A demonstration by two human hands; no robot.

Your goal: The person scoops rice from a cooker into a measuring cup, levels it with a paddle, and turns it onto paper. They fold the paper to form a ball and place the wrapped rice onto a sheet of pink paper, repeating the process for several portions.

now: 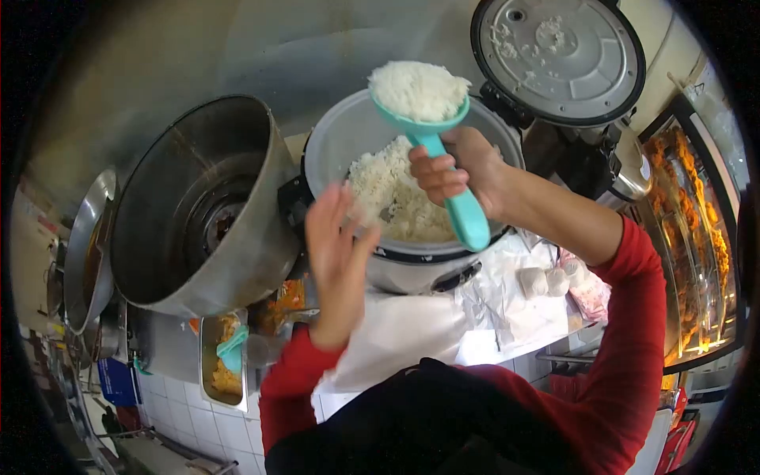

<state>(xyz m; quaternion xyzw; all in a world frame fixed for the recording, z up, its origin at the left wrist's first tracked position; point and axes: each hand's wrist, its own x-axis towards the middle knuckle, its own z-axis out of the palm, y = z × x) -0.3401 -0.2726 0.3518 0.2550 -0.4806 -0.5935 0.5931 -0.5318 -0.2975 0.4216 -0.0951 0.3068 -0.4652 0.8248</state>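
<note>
My right hand (467,170) is closed around the handle of a teal rice scoop (467,218). White rice (418,89) heaps up in the scoop's bowl, held over the far side of a large rice cooker (328,146). More cooked rice (388,182) lies inside the cooker's pot, partly hidden behind my hands. My left hand (336,245) is raised in front of the cooker's left rim, fingers stretched out and somewhat blurred, with nothing in it. Grains of rice cling to the inside of the open cooker lid (566,59).
A deep metal pot (277,214) stands left of the cooker, with a wok (83,261) beyond it. White paper (404,336) covers the counter in front. Wrapped white rolls (546,281) lie at right, near a glass food case (689,237). A steel tray (244,396) holds orange-yellow food.
</note>
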